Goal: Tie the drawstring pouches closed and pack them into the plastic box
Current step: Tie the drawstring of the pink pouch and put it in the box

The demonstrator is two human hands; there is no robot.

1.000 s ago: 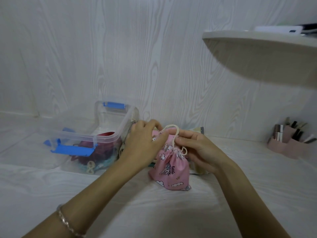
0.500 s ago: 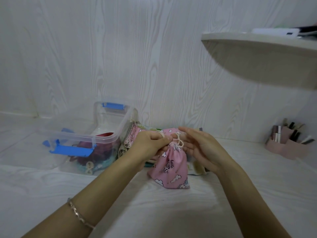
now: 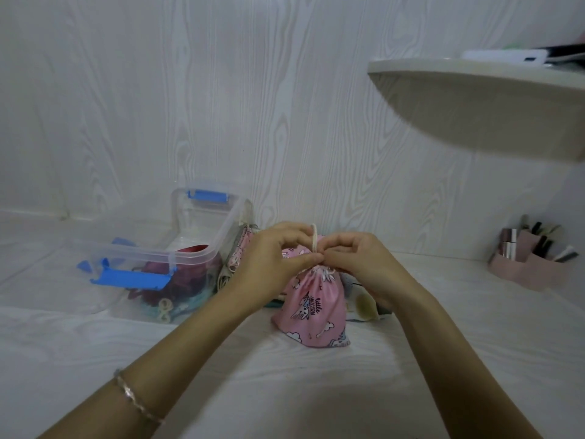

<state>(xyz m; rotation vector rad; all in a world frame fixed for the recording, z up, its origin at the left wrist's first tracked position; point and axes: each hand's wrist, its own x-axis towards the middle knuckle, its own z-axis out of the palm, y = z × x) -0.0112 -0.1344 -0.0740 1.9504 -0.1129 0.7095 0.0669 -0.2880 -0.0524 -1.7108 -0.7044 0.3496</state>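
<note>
tying step in progress, not packing yet. my left hand (image 3: pixel 273 259) and right hand (image 3: pixel 359 261) meet fingertip to fingertip over the gathered neck of the pink unicorn pouch (image 3: pixel 311 307), both pinched on the cream drawstring (image 3: pixel 314 240), a loop of it standing up between them. the pouch sits upright on the white table (image 3: pixel 285 375), just right of the clear plastic box (image 3: pixel 177 248), which is open, blue latches showing, with dark red and teal pouches already inside. more pouches lie behind my hands, one pink patterned pouch (image 3: pixel 240 248) leaning by the box wall, a pale one (image 3: pixel 364 304) to the right partly hidden. can't tell if the knot is formed yet, fingers cover it. my guess: next needs pulling the cord ends apart to snug the knot while the neck stays bunched, then lifting the pouch left and over the box rim. pink organizer (image 3: pixel 535 267) far right, not involved.
</note>
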